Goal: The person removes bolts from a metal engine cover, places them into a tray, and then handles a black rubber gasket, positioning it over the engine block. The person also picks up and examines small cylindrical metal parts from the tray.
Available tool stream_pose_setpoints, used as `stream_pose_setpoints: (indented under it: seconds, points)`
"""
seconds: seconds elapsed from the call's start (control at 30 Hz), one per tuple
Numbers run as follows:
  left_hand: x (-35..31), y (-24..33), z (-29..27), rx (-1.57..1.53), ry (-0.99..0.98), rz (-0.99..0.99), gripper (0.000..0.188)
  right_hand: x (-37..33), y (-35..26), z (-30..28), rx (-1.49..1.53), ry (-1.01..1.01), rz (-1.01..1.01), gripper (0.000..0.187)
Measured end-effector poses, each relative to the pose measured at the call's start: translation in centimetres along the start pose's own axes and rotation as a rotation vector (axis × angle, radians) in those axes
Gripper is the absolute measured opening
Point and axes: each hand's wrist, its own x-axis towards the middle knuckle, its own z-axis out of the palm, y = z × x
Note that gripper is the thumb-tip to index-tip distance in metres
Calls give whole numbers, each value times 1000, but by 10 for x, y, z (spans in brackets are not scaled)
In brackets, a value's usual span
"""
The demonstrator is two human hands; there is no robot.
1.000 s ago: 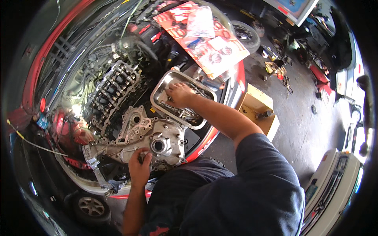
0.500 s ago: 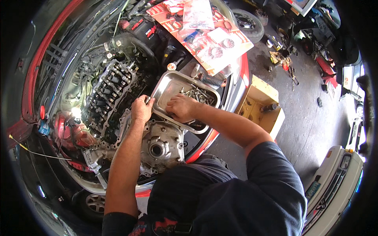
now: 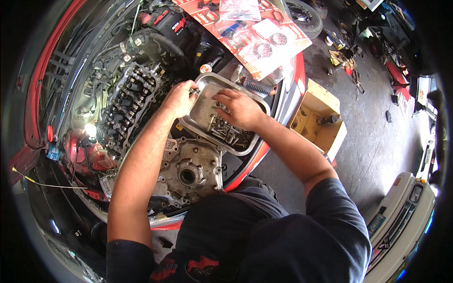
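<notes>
My left hand (image 3: 179, 100) is closed at the left rim of a metal tray (image 3: 200, 115), with a small metal part (image 3: 194, 91) pinched between thumb and fingers. Its exact kind is too small to tell. Over the tray my right hand (image 3: 239, 111) has its fingers apart, close to a heap of bolts (image 3: 226, 132); some bolts are hidden beneath it. Left of the tray lies an engine's exposed cylinder head (image 3: 132, 101) with its camshafts. A grey cast metal cover (image 3: 198, 165) with a round hole rests just below the tray.
Red-and-white cardboard with bagged parts (image 3: 259, 42) lies beyond the tray. A black battery (image 3: 167, 23) sits at the far left. To the right, a yellow box (image 3: 325, 101) stands on the floor near scattered tools (image 3: 358, 82). A white car (image 3: 401, 221) is at lower right.
My left hand has moved up and away along the tray's rim. The right hand has shifted right and lifted, its fingers spreading, and more bolts show beneath it. The view has shifted slightly.
</notes>
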Motion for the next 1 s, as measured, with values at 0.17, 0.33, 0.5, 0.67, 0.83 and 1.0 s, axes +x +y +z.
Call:
stream_pose_setpoints:
  seconds: [0.17,0.33,0.5,0.67,0.83,1.0]
  points:
    - [16,25,15,106,-83,-56,33,7,-2,15,-250,-380,98,41]
    - [10,32,42,176,-43,-105,38,-10,-12,5,-166,-315,132,38]
    - [-10,21,51,140,172,39,41,-31,-19,-7,-48,-119,167,43]
    - [-24,17,47,104,144,-61,32,-41,-13,-23,8,-26,248,43]
    - [-5,21,46,173,107,-165,21,-39,-6,-26,-4,11,272,42]
    - [-4,21,48,143,174,-87,24,-46,-3,-25,-5,9,308,41]
